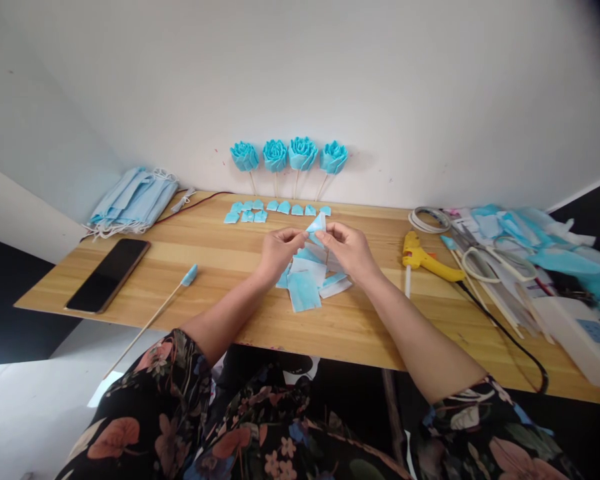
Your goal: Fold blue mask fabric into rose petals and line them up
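Observation:
Between my two hands is a small blue-and-white piece of mask fabric (318,225), its pointed corner sticking up. My left hand (282,251) pinches its left side; my right hand (349,248) pinches the right side, fingertips almost meeting. Below them, several loose blue and white fabric squares (305,291) lie in an overlapping pile on the wooden table (220,300). Behind, small folded blue petals (247,216) are set out in short rows. A stick with a blue fabric bud (189,275) lies to the left, its lower end past the table edge.
Several blue fabric flowers on sticks (303,155) lean against the wall. At left are a stack of face masks (133,200) and a phone (109,275). A yellow glue gun (430,259), tape roll (429,220), scissors (497,264) and fabric scraps (530,230) sit at right.

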Action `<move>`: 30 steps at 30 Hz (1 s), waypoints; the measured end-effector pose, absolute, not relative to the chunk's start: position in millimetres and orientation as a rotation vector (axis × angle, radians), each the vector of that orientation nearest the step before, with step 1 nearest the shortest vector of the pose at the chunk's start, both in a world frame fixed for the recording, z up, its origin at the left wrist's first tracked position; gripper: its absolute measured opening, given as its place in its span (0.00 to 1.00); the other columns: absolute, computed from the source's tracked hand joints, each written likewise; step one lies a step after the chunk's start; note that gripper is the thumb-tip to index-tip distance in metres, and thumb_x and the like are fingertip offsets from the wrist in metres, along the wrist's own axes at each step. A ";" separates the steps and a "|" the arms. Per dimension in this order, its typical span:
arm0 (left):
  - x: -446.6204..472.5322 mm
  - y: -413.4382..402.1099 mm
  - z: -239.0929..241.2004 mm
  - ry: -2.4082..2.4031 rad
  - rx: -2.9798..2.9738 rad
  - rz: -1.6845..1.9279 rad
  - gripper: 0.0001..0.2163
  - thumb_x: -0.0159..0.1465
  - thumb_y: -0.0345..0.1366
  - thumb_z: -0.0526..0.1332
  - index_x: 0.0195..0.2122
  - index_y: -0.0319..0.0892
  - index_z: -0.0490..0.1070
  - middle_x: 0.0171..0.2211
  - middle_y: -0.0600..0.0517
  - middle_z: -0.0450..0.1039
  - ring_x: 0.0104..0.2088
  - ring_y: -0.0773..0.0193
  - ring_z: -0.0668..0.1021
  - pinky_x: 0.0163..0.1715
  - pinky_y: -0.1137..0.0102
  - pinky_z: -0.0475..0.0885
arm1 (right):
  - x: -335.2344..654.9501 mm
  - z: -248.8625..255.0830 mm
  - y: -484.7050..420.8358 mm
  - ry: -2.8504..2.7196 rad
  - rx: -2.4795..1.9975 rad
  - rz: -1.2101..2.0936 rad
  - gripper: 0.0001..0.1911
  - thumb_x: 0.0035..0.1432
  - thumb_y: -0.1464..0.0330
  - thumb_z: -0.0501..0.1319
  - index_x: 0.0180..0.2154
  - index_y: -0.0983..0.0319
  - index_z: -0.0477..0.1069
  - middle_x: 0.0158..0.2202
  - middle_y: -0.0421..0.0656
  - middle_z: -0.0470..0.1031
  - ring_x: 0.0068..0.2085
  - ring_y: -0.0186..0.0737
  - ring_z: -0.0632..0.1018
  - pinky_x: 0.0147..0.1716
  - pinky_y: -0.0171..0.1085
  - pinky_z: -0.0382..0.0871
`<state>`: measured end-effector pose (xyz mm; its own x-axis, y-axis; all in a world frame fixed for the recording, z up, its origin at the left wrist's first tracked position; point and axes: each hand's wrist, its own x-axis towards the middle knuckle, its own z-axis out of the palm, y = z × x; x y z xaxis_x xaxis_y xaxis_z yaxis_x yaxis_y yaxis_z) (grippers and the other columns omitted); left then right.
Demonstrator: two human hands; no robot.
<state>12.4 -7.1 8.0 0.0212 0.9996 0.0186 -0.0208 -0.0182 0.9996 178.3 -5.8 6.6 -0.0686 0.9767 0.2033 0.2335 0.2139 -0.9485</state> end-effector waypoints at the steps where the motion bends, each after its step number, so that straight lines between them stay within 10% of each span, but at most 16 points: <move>1: 12.9 -7.4 8.0 1.168 1.225 1.218 0.12 0.53 0.44 0.65 0.24 0.39 0.74 0.20 0.56 0.66 0.22 0.72 0.65 0.22 0.74 0.60 | 178.2 5.5 -5.4 -1.504 -1.211 0.930 0.16 0.55 0.54 0.65 0.32 0.61 0.75 0.26 0.38 0.71 0.28 0.34 0.68 0.30 0.34 0.61; 30: 11.5 -5.9 6.6 1.100 1.205 1.153 0.12 0.56 0.43 0.67 0.23 0.40 0.76 0.19 0.53 0.69 0.21 0.71 0.66 0.21 0.73 0.59 | 174.4 4.6 -9.2 -1.503 -1.236 0.874 0.15 0.56 0.56 0.64 0.28 0.60 0.72 0.22 0.36 0.65 0.25 0.32 0.64 0.27 0.34 0.57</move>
<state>11.5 -5.9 6.6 0.1003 0.9949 -0.0093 -0.0556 0.0150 0.9983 174.4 -9.2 4.6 -0.0183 0.9726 0.2317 0.2792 0.2275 -0.9329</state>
